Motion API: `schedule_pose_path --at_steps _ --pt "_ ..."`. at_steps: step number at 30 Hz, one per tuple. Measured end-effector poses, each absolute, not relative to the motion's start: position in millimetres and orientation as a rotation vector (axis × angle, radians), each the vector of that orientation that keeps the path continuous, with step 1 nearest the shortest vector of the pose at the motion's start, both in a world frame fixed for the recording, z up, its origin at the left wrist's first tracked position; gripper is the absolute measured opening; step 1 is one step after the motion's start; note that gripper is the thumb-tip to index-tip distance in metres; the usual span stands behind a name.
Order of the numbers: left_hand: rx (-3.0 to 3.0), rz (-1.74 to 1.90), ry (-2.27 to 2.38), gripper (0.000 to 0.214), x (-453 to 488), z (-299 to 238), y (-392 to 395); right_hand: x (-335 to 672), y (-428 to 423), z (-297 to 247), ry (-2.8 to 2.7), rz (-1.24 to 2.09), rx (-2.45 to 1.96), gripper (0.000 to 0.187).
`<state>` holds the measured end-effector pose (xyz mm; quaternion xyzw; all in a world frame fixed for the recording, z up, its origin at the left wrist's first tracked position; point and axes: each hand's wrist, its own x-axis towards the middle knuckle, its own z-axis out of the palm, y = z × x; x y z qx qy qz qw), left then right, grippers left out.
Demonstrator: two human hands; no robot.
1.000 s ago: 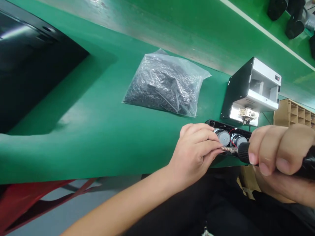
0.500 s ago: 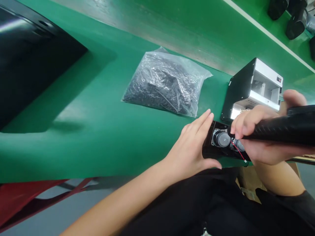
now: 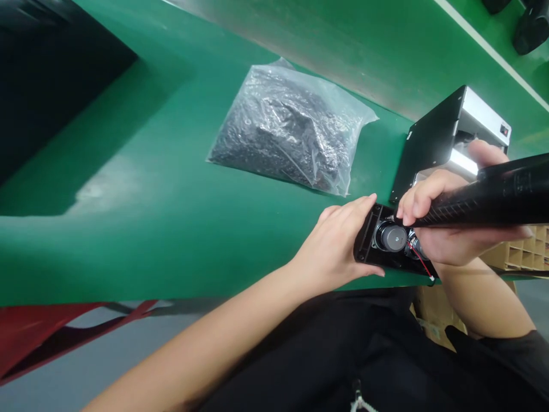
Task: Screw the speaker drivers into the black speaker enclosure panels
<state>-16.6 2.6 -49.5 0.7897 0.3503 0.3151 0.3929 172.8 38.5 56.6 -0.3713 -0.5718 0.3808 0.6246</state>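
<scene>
A black speaker housing (image 3: 372,250) with round drivers and a red wire lies at the near edge of the green table (image 3: 171,189). My left hand (image 3: 338,252) clasps its left end, fingers along the far edge and thumb on the near side. My right hand (image 3: 446,229) is wrapped round a black electric screwdriver (image 3: 489,197), its tip down on the housing's far edge by the left driver. The bit itself is hidden behind my fingers.
A clear plastic bag of small dark screws (image 3: 287,134) lies in the middle of the table. A black and silver screw feeder box (image 3: 437,137) stands just behind the housing. A cardboard divider tray (image 3: 525,254) sits at the right. A large black panel (image 3: 47,74) fills the upper left.
A second ago my left fingers pinched at the driver's bit. Since then they moved to the housing's left end, and my right hand tipped the screwdriver down onto the housing.
</scene>
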Motion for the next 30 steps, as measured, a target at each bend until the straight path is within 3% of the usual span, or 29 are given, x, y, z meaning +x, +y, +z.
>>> schedule_pose_path --at_steps 9,14,18,24,30 --pt "1.981 0.791 0.912 0.145 -12.8 -49.0 3.3 175.8 52.7 36.4 -1.453 0.809 -0.729 0.073" --pt "1.971 0.781 0.935 0.144 -10.3 -49.1 5.2 172.3 51.9 30.6 -1.356 0.912 -0.744 0.063" --pt "1.956 0.765 0.940 0.144 -9.0 -48.0 5.9 174.8 51.5 29.0 -1.424 0.947 -0.697 0.067" --pt "1.944 0.732 0.946 0.141 -10.2 -47.6 7.3 174.1 53.7 19.1 -1.410 0.900 -0.683 0.071" --pt "2.007 0.752 0.934 0.138 -11.7 -52.1 5.3 163.6 43.7 20.2 -1.325 0.798 -0.708 0.063"
